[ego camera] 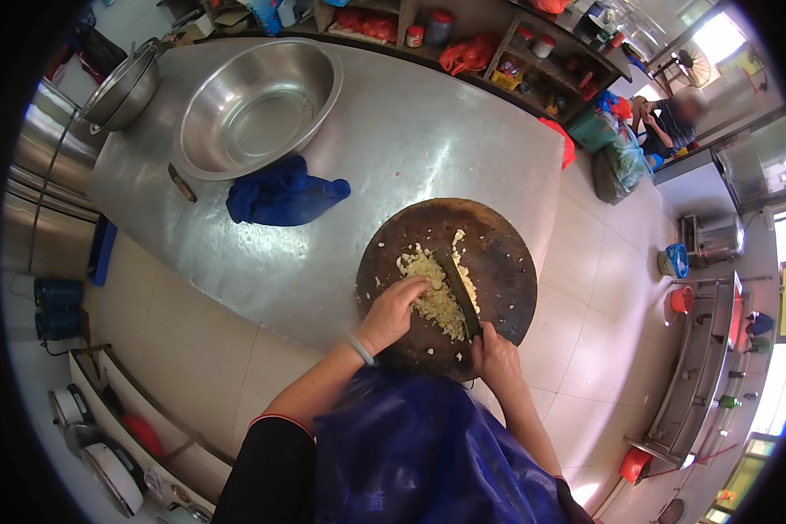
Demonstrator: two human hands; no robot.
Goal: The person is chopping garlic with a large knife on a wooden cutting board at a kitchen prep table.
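Observation:
A round wooden chopping block [393, 245] stands at the near right of the steel table. Pale chopped pieces, perhaps garlic, form a pile [442, 311] at its middle, with crumbs scattered around. My right hand [500, 357] grips the handle of a cleaver [460, 288], whose dark blade rests edge down along the pile's right side. More chopped bits lie in a strip right of the blade. My left hand [393, 311], a pale bangle on its wrist, touches the pile's left side with its fingertips; whether it pinches any pieces I cannot tell.
On the steel table [393, 144] are a large steel basin [262, 121], a crumpled blue cloth [281, 193] and a small knife [183, 183]. Stacked metal bowls [126, 88] sit at the far left corner. Shelves [426, 16] line the far side. A seated person [671, 121] is at far right.

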